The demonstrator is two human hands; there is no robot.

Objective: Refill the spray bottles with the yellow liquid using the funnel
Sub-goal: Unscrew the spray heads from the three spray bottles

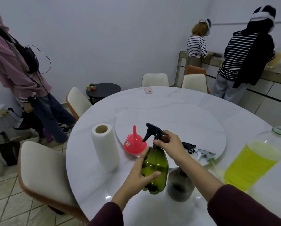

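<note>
The green spray bottle [155, 168] stands near the front edge of the round white tabletop [177, 101]; the left hand [140, 172] wraps its body, thumb across the front; the right hand [168, 141] grips the neck just under the black trigger head [152, 132], fingers curled round it. The red funnel [134, 144] sits upside down, spout up, just behind the bottle and touching the edge of the raised turntable [177, 121]; a small sticker on its side carries marks too small to read. A darker bottle [180, 185] stands just right of the green one, blurred, its top hidden behind the right forearm. Two loose trigger heads [196, 150] lie on the turntable's near edge, partly hidden by the right wrist. The large clear bottle of yellow liquid [257, 162] stands uncapped at the right edge of the tabletop, about half full; no label is legible. A paper towel roll [104, 145] stands upright towards the left edge; a pink phone [148, 90] lies at the far edge; both sleeves are cut off by the bottom of the view.
</note>
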